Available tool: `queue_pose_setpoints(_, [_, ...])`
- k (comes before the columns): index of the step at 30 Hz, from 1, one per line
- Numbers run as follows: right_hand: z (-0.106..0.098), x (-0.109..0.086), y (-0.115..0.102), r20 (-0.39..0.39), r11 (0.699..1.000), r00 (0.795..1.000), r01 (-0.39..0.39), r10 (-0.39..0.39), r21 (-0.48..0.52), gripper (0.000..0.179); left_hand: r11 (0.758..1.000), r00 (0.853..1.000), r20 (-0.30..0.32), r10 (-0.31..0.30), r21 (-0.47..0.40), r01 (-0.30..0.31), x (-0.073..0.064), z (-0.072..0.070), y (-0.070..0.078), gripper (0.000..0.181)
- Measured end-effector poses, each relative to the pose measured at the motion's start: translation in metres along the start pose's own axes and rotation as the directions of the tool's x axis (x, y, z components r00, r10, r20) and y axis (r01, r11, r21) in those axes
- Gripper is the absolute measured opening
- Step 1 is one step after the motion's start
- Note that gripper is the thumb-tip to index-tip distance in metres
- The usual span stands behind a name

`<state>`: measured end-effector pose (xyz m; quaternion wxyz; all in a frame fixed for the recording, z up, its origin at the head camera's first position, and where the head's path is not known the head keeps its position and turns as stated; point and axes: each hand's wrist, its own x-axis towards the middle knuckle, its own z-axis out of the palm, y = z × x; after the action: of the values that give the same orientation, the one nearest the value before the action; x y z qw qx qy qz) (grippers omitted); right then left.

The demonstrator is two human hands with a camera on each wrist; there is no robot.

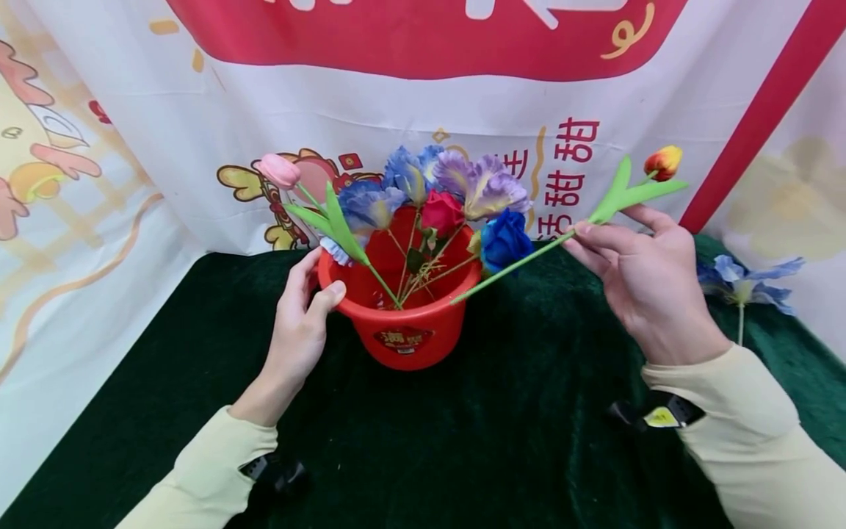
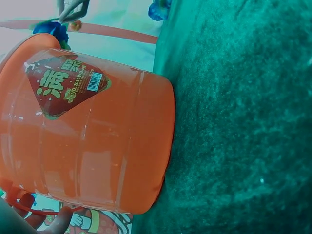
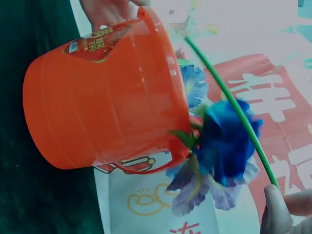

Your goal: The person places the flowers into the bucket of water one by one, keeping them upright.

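Observation:
A red plastic bucket (image 1: pixel 436 334) stands upright on dark green cloth. My left hand (image 1: pixel 297 334) grips its left rim, thumb at the front edge. With thumb and fingertips, my right hand (image 1: pixel 651 286) pinches the green stem of a red-and-yellow tulip (image 1: pixel 663 162), right of the bucket. The stem (image 3: pixel 226 95) slants across in front of a blue rose (image 3: pixel 224 141), its lower tip near the rim. Inside the bucket stand a pink tulip (image 1: pixel 279 170), a red rose (image 1: pixel 443 211), blue irises (image 1: pixel 370 206) and a purple iris (image 1: pixel 485 184).
Another blue flower (image 1: pixel 743 283) lies on the green cloth (image 1: pixel 515 441), beyond my right wrist. A white printed backdrop (image 1: pixel 396 103) with red shapes and cartoon figures hangs close behind the bucket.

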<state>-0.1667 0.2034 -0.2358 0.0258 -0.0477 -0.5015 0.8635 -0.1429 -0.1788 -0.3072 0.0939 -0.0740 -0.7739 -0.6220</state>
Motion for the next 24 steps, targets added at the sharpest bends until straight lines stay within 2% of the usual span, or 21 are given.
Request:
queue_pose_setpoints(3, [0.01, -0.002, 0.006, -0.008, 0.996, 0.996, 0.092, -0.092, -0.012, 0.066, 1.0, 1.0, 0.0, 0.0, 0.003, 0.0, 0.0, 0.0, 0.001, 0.06])
queue_pose_setpoints(7, [0.022, -0.001, 0.015, -0.064, 0.983, 0.982, 0.171, -0.175, -0.059, 0.068, 1.0, 1.0, 0.003, 0.001, -0.002, -0.001, 0.0, -0.001, 0.001, 0.06])
queue_pose_setpoints(10, [0.029, 0.001, 0.022, -0.113, 0.971, 0.966, 0.227, -0.234, -0.072, 0.07, 1.0, 1.0, 0.008, -0.001, -0.012, 0.001, 0.0, -0.001, 0.001, 0.06])
queue_pose_setpoints(14, [0.036, 0.006, 0.03, -0.126, 0.947, 0.939, 0.309, -0.319, -0.092, 0.069, 1.0, 1.0, 0.011, -0.005, -0.012, 0.005, 0.0, 0.0, 0.0, 0.06])
queue_pose_setpoints(19, [0.047, 0.014, 0.04, -0.099, 0.902, 0.905, 0.394, -0.414, -0.173, 0.067, 1.0, 1.0, 0.007, -0.006, -0.003, 0.006, 0.0, -0.001, 0.0, 0.06])
queue_pose_setpoints(24, [0.056, 0.019, 0.049, -0.044, 0.838, 0.87, 0.459, -0.491, -0.295, 0.065, 1.0, 1.0, 0.009, -0.001, -0.009, 0.001, 0.0, -0.001, 0.0, 0.06])
